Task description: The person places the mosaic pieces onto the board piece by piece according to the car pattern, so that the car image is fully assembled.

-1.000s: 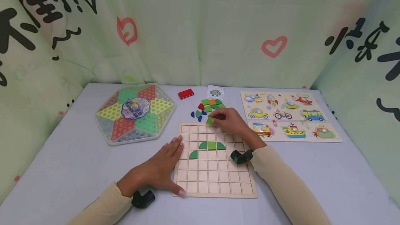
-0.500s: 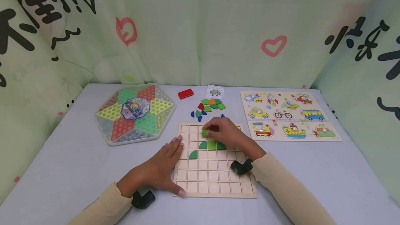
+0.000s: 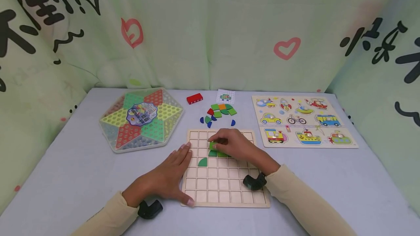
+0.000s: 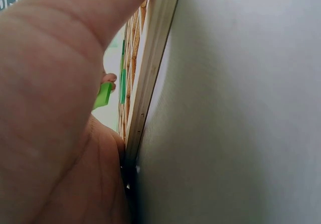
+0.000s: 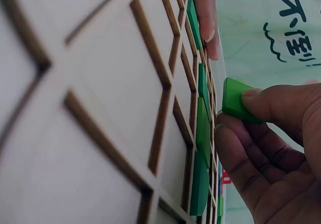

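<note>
My right hand [image 3: 231, 143] pinches a light green square tile [image 5: 235, 101] between thumb and fingers, just above the wooden grid board [image 3: 218, 185]. In the right wrist view the tile is clear of the board's surface. Below it, a dark green quarter-round tile [image 3: 212, 153] and a light green square [image 3: 222, 154] lie in one row, partly covered by the hand. Another quarter-round tile [image 3: 202, 162] sits one row nearer, to the left. My left hand [image 3: 170, 172] rests along the board's left edge, fingers straight, thumb on the near left corner.
Behind the board lie several loose green, orange, red and blue tiles [image 3: 218, 114]. A pattern card [image 3: 225, 97] and a red block [image 3: 195, 98] are farther back. A hexagonal star-patterned game board [image 3: 141, 119] stands left, a vehicle picture puzzle [image 3: 303, 121] right.
My right hand has carried the light green square from the loose tiles onto the board's upper rows, moving toward me and slightly left. The left hand stays put.
</note>
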`<state>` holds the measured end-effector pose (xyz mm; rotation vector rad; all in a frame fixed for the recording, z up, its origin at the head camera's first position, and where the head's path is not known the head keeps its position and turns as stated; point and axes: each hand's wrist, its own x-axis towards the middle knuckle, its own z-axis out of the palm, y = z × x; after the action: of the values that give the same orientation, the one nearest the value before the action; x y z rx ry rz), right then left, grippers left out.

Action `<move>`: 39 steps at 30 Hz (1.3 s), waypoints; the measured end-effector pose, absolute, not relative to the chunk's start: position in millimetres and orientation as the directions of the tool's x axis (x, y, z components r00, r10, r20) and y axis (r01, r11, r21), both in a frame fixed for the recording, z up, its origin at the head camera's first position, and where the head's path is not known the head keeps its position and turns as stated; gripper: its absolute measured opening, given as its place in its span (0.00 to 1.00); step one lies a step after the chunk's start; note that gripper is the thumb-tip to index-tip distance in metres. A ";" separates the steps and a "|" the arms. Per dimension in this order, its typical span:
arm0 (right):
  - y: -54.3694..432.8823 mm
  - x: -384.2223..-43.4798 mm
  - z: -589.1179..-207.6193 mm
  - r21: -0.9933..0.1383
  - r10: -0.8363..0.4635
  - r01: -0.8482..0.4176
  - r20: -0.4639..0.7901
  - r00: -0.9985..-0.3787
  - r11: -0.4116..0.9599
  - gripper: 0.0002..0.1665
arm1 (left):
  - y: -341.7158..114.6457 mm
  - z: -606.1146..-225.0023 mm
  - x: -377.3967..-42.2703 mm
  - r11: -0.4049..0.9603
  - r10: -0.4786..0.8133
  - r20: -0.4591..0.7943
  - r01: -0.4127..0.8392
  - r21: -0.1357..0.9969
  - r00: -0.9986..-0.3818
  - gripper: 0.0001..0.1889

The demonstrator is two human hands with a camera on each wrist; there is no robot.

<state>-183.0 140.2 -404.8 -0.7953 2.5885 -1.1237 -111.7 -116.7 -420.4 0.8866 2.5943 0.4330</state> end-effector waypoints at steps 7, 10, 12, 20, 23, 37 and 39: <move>137.1 -175.1 -398.9 -0.732 -0.568 -0.385 -0.004 -0.823 0.562 0.10 | -117.9 -421.2 -112.4 0.745 0.644 -0.227 0.532 0.401 -0.731 0.73; 136.7 -172.8 -398.3 -0.728 -0.568 -0.381 -0.015 -0.823 0.570 0.10 | -118.1 -421.6 -112.3 0.744 0.645 -0.225 0.532 0.406 -0.731 0.73; 136.8 -171.6 -398.5 -0.724 -0.569 -0.377 -0.026 -0.822 0.577 0.10 | -118.1 -421.7 -112.3 0.743 0.645 -0.225 0.531 0.407 -0.731 0.73; 137.1 -166.3 -398.3 -0.724 -0.604 -0.376 -0.070 -0.794 0.578 0.10 | -117.5 -421.6 -112.1 0.749 0.640 -0.233 0.527 0.403 -0.732 0.73; 136.9 -164.3 -396.8 -0.721 -0.628 -0.390 -0.079 -0.774 0.572 0.10 | -117.2 -421.5 -112.0 0.751 0.638 -0.233 0.526 0.399 -0.734 0.73; 134.5 -158.7 -396.3 -0.720 -0.661 -0.412 -0.086 -0.746 0.559 0.09 | -117.1 -422.2 -112.3 0.750 0.638 -0.236 0.523 0.404 -0.733 0.73; 134.2 -158.3 -396.1 -0.719 -0.663 -0.415 -0.085 -0.744 0.557 0.09 | -117.3 -422.3 -112.5 0.749 0.640 -0.234 0.525 0.405 -0.732 0.73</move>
<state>-158.3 134.2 -396.1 -0.8830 2.4486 -0.9979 -112.5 -117.3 -422.3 0.8960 2.5885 0.4454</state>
